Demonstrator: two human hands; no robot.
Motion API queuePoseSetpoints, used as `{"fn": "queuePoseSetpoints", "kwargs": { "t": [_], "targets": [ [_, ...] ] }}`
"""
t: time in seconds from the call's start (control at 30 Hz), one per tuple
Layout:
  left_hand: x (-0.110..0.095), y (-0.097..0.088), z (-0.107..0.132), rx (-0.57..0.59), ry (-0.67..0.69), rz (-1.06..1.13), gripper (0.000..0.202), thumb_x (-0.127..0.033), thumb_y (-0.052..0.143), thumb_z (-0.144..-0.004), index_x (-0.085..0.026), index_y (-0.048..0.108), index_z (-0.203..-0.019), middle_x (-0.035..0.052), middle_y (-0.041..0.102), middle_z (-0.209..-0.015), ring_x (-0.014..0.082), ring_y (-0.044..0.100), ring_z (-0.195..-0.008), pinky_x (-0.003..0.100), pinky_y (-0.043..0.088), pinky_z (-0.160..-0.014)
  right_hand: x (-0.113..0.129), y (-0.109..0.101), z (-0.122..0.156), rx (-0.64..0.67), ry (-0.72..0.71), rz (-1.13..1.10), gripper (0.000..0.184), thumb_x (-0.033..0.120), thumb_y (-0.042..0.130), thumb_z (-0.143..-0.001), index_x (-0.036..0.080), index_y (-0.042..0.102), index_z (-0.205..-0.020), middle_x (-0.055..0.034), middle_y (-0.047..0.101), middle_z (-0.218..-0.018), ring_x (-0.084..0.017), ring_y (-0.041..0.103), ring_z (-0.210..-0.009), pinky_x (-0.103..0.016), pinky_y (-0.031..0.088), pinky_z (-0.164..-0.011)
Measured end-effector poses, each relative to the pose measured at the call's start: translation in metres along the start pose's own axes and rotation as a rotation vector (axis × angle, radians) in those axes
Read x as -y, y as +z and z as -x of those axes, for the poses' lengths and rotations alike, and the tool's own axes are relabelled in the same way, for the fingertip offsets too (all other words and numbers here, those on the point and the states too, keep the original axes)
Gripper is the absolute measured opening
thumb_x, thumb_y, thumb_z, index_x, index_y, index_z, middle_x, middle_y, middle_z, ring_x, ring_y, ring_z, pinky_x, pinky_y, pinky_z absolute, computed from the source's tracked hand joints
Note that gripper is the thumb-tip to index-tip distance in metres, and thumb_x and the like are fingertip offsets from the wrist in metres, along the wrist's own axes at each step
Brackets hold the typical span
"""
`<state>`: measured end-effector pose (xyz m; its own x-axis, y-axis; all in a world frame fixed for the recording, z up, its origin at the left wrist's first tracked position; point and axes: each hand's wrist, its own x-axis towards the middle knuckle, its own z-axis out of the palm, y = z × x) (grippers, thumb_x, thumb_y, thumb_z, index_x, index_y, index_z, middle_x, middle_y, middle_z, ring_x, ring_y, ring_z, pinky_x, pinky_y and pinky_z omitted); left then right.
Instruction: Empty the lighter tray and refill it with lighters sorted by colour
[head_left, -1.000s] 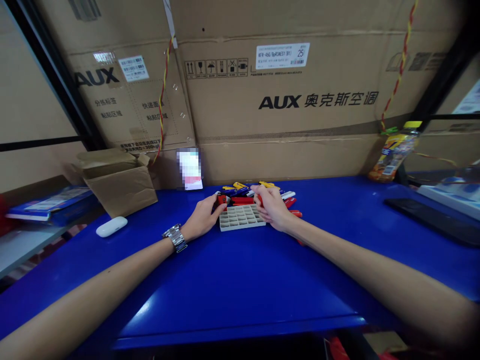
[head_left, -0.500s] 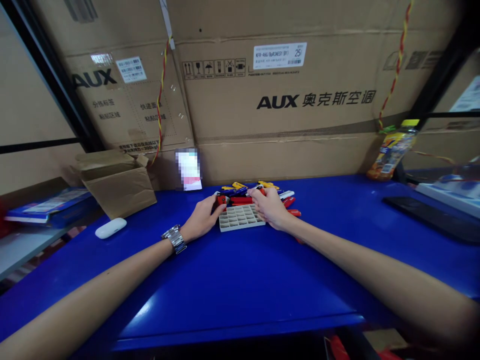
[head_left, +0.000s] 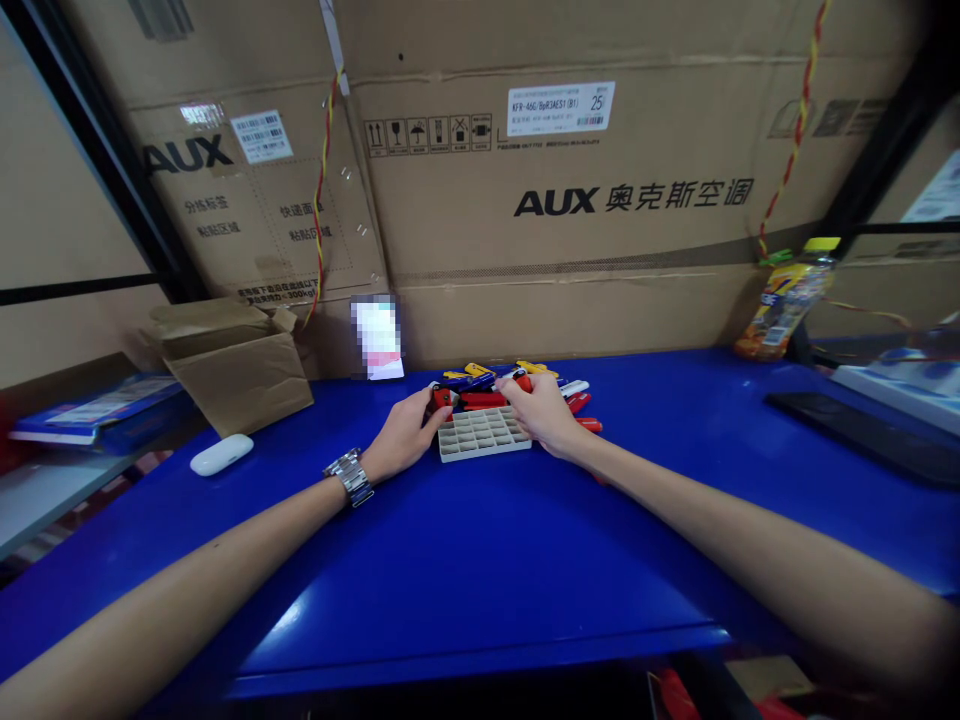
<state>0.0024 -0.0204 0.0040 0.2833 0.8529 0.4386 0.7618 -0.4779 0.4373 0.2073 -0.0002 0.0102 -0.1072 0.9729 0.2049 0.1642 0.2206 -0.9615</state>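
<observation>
My left hand (head_left: 405, 432) is closed around a small red object (head_left: 445, 398) with a dark and silvery end, at the left edge of a pale grid tray (head_left: 480, 436). The tray has several small compartments and lies flat. At its right side, my right hand (head_left: 544, 412) is curled around another red object (head_left: 523, 382) that shows a whitish part; my fingers hide much of it. Behind the tray and between my hands lie several slim red (head_left: 484, 400), blue, yellow (head_left: 478, 371) and white (head_left: 574, 388) pieces, too small to name surely.
On the blue table (head_left: 450, 570) are a white rounded case (head_left: 222, 455), an open cardboard box (head_left: 236, 375), a propped lit screen (head_left: 377, 338), a drink bottle (head_left: 787, 300) and a dark flat object (head_left: 862, 438). Large cartons (head_left: 600, 250) stand along the back.
Almost nothing differs. My right hand has shifted very slightly at the tray's right side; both hands keep their closed grip.
</observation>
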Motion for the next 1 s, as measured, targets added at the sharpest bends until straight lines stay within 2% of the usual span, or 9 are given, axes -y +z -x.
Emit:
{"fn": "queuePoseSetpoints", "kwargs": {
  "t": [0.1, 0.17, 0.23, 0.37, 0.57, 0.73, 0.8, 0.87, 1.0],
  "targets": [
    [-0.001, 0.000, 0.000, -0.031, -0.007, 0.006, 0.014, -0.032, 0.052, -0.088, -0.018, 0.049, -0.089, 0.0030, 0.059, -0.081, 0.0155, 0.053, -0.066, 0.029, 0.041, -0.061, 0.003, -0.002, -0.002, 0.066, -0.006, -0.053, 0.039, 0.049, 0.054, -0.080, 0.022, 0.039, -0.058, 0.0074, 0.031, -0.042, -0.007, 0.026, -0.036, -0.024, 0.021, -0.038],
    [-0.003, 0.000, 0.002, -0.094, -0.020, 0.010, 0.022, -0.034, 0.057, -0.085, -0.018, 0.047, -0.095, 0.0022, 0.056, -0.081, 0.0146, 0.051, -0.065, 0.028, 0.041, -0.060, 0.004, -0.002, -0.003, 0.154, -0.027, -0.159, 0.042, 0.056, 0.041, -0.084, 0.020, 0.047, -0.064, 0.0060, 0.035, -0.045, -0.009, 0.031, -0.037, -0.025, 0.025, -0.040],
    [-0.004, 0.001, 0.004, -0.172, -0.015, 0.009, 0.021, -0.036, 0.056, -0.086, -0.019, 0.044, -0.090, 0.0001, 0.052, -0.077, 0.0128, 0.047, -0.061, 0.027, 0.039, -0.057, 0.002, -0.001, -0.005, 0.205, -0.082, -0.254, 0.045, 0.057, 0.032, -0.087, 0.019, 0.053, -0.073, 0.0048, 0.038, -0.050, -0.011, 0.037, -0.043, -0.026, 0.032, -0.044],
    [-0.006, 0.002, 0.009, -0.257, 0.144, -0.022, 0.019, -0.032, 0.047, -0.091, -0.019, 0.042, -0.078, -0.0014, 0.049, -0.071, 0.0115, 0.044, -0.060, 0.025, 0.038, -0.058, -0.003, 0.002, -0.004, 0.223, -0.246, -0.205, 0.033, 0.052, 0.045, -0.086, 0.020, 0.052, -0.081, 0.0034, 0.044, -0.065, -0.012, 0.044, -0.059, -0.027, 0.040, -0.058],
    [-0.006, 0.000, 0.011, -0.127, 0.356, 0.017, 0.024, -0.038, 0.046, -0.093, -0.017, 0.053, -0.083, 0.0007, 0.057, -0.073, 0.0113, 0.050, -0.061, 0.024, 0.041, -0.057, 0.001, 0.003, 0.004, 0.195, -0.479, 0.101, 0.022, 0.040, 0.065, -0.078, 0.019, 0.063, -0.085, -0.0034, 0.061, -0.083, -0.016, 0.053, -0.075, -0.031, 0.042, -0.067],
    [-0.006, -0.001, 0.011, -0.095, 0.443, 0.002, 0.025, -0.040, 0.049, -0.092, -0.017, 0.056, -0.085, 0.0011, 0.056, -0.073, 0.0124, 0.051, -0.064, 0.024, 0.043, -0.059, 0.004, 0.005, 0.009, 0.272, -0.452, 0.063, 0.021, 0.035, 0.062, -0.081, 0.017, 0.066, -0.091, -0.0035, 0.065, -0.081, -0.016, 0.056, -0.070, -0.031, 0.045, -0.064],
    [-0.006, 0.000, 0.011, -0.125, 0.429, 0.023, 0.022, -0.035, 0.050, -0.092, -0.017, 0.055, -0.083, 0.0010, 0.057, -0.074, 0.0117, 0.051, -0.064, 0.024, 0.043, -0.060, 0.006, 0.006, 0.011, 0.343, -0.441, 0.052, 0.019, 0.032, 0.059, -0.083, 0.017, 0.066, -0.091, -0.0042, 0.066, -0.084, -0.016, 0.059, -0.074, -0.031, 0.047, -0.068],
    [-0.005, 0.001, 0.011, -0.154, 0.410, 0.040, 0.015, -0.030, 0.049, -0.093, -0.017, 0.054, -0.090, 0.0013, 0.059, -0.078, 0.0112, 0.053, -0.066, 0.023, 0.045, -0.061, 0.007, 0.005, 0.012, 0.403, -0.427, 0.045, 0.018, 0.031, 0.057, -0.085, 0.017, 0.066, -0.091, -0.0043, 0.067, -0.084, -0.016, 0.060, -0.076, -0.032, 0.048, -0.070],
    [-0.003, 0.003, 0.011, -0.155, 0.393, 0.010, 0.013, -0.026, 0.047, -0.093, -0.017, 0.052, -0.100, 0.0034, 0.061, -0.087, 0.0129, 0.057, -0.073, 0.024, 0.047, -0.064, 0.006, 0.003, 0.010, 0.449, -0.424, 0.085, 0.021, 0.032, 0.053, -0.088, 0.017, 0.064, -0.098, -0.0051, 0.067, -0.087, -0.016, 0.062, -0.079, -0.031, 0.050, -0.071]
  ]
}}
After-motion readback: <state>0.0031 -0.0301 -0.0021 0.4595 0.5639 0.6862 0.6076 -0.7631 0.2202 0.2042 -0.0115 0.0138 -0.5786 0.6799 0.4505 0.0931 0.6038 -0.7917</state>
